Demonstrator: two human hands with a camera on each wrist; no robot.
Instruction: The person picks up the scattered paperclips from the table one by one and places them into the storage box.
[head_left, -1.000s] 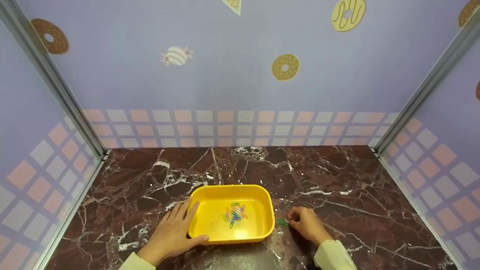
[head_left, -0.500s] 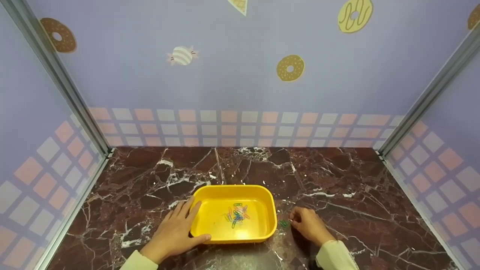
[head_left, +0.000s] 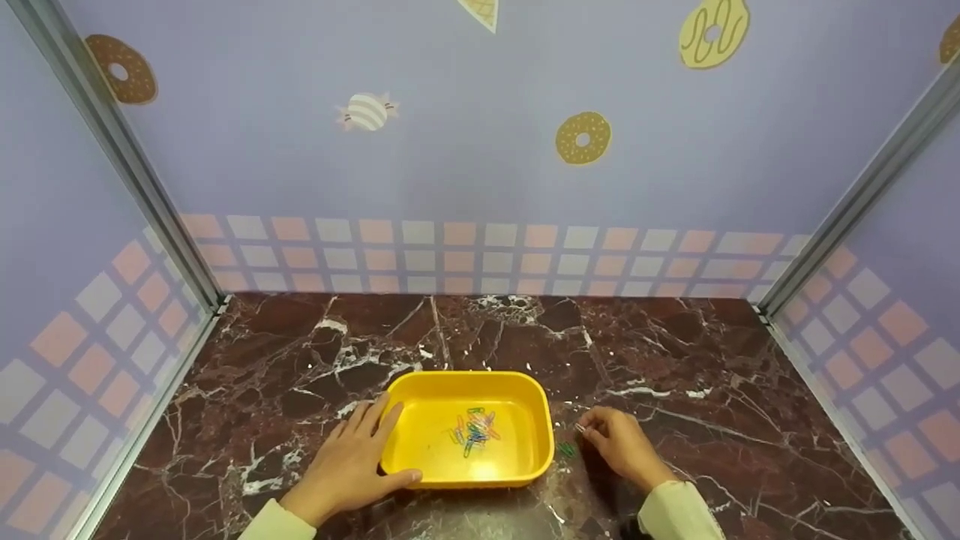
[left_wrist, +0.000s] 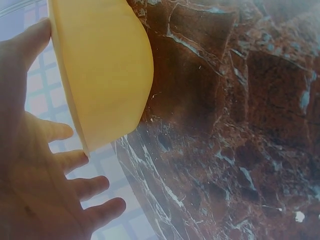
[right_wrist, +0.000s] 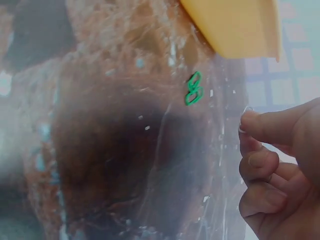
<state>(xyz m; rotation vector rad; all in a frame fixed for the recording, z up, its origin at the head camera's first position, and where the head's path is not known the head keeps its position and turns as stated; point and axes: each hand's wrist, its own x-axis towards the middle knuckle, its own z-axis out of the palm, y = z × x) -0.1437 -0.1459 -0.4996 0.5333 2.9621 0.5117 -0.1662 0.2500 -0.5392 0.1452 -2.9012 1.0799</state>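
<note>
A yellow plastic tray (head_left: 420,481) stands on the table, holding a small heap of coloured paper clips (head_left: 475,431). My left hand (head_left: 346,457) rests against its left end with straight, spread fingers, the thumb touching the front rim. To the right of the tray, my right hand (head_left: 621,444) pinches a pale paper clip (right_wrist: 243,120) between thumb and index finger, the other fingers curled. Most of that clip is hidden by the fingertips. Green paper clips (right_wrist: 193,88) lie on the table between the right hand and the tray, overlapping one another.
The dark red marbled table (head_left: 675,360) has white veins and small pale specks. A lilac wall (head_left: 465,165) with printed sweets and squares closes off the back, and similar panels with metal corner posts (head_left: 862,195) stand at both sides.
My right hand has risen slightly and moved a little forward, away from the green paper clips, with the pale clip showing at its fingertips. The left hand stays at the tray.
</note>
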